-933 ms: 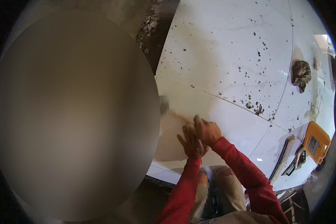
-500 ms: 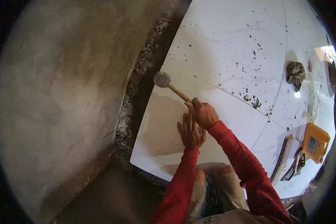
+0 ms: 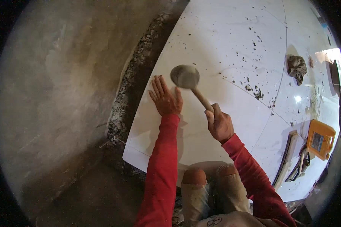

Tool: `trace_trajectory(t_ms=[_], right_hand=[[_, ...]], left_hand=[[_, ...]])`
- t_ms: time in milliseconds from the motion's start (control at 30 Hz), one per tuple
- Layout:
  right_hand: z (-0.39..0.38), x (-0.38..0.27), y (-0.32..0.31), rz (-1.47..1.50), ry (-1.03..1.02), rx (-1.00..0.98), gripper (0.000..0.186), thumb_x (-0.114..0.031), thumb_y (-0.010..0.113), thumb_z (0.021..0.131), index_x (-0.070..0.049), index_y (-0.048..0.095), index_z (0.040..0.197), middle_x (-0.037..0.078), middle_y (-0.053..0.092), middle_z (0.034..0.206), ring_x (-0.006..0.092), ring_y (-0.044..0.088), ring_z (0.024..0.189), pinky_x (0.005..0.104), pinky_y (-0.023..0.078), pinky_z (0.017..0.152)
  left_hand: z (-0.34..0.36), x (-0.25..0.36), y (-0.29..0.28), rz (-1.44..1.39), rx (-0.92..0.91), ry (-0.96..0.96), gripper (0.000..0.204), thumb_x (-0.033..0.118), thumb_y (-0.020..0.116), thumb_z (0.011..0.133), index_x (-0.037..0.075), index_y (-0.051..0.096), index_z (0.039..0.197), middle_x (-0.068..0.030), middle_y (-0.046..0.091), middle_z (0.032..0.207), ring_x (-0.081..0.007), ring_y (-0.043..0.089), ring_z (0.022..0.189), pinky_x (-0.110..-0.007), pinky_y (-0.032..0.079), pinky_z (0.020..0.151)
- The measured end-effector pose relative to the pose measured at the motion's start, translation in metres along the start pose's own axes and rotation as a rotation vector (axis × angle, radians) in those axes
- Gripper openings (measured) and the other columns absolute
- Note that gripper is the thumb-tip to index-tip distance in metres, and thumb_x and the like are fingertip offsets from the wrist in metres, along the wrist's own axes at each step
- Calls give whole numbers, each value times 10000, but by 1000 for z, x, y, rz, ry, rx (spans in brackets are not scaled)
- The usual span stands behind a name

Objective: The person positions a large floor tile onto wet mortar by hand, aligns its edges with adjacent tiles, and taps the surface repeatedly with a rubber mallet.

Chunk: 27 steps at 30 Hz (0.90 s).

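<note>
My left hand (image 3: 167, 99) lies flat on the white marble-look tile (image 3: 151, 136) near its left edge, fingers stretched out. My right hand (image 3: 219, 124) is closed round the wooden handle of a mallet (image 3: 185, 76), whose broad, round grey head is over the tile just up and to the right of my left fingers. Whether the head touches the tile I cannot tell. Dark crumbs (image 3: 258, 94) are scattered over the tiles beyond it.
Left of the tile runs a rough, rubble-filled gap (image 3: 123, 106) beside a bare cement wall (image 3: 53, 94). To the right lie a crumpled dark rag (image 3: 296, 69), a yellow device (image 3: 320, 140), a long bar (image 3: 286, 159) and hand tools (image 3: 299, 168). My knees (image 3: 194, 176) are at the near edge.
My left hand has moved forward and left from beside my right hand and lies spread out. My right hand has drawn back slightly, and the mallet head has swung rightward from the tile's left edge.
</note>
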State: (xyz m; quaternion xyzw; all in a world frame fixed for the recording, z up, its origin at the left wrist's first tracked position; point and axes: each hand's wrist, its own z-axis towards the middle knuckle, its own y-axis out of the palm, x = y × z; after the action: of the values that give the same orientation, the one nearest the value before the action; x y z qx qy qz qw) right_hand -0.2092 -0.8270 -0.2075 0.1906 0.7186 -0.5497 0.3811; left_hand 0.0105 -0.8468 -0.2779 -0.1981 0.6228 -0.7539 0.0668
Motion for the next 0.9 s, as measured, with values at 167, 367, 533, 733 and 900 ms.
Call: trace_trajectory(t_ms=[167,367,533,733,900], right_hand=[[4,-12,6,-204,120,-35,281,-304,585,1043,-39,492,1027,212,624,653,466,654,608,536,510,526],[-11,-6,6,-11,51,40,319,-340,562,1056,-31,490,1029,209,636,636,450,654,574,537,498,505],[-31,3,-1,-5,163,-52,321,-350,560,1058,-37,496,1034,183,634,611,432,650,544,509,510,491],[-54,18,-5,-174,294,-73,317,-358,560,1064,-46,507,1056,188,629,620,425,640,531,510,494,477],[-83,34,-7,53,175,100,332,-368,569,1055,-45,493,1053,185,614,583,444,621,513,530,477,456]], left_hand=[[2,-1,3,-5,-39,-31,763,485,420,1033,65,217,1637,-164,218,1703,-329,177,1585,-592,146,1251],[1,-6,12,13,19,5,752,504,372,1046,69,217,1638,-157,213,1705,-326,182,1584,-597,146,1250],[0,-8,14,-31,9,-4,726,504,345,1058,82,231,1637,-149,207,1708,-324,187,1582,-599,146,1252],[1,-2,13,9,-7,-34,688,453,351,1064,85,235,1633,-142,230,1699,-313,197,1579,-577,148,1259],[0,-2,13,12,12,-11,679,435,358,1066,83,232,1632,-129,227,1701,-304,191,1581,-575,173,1254]])
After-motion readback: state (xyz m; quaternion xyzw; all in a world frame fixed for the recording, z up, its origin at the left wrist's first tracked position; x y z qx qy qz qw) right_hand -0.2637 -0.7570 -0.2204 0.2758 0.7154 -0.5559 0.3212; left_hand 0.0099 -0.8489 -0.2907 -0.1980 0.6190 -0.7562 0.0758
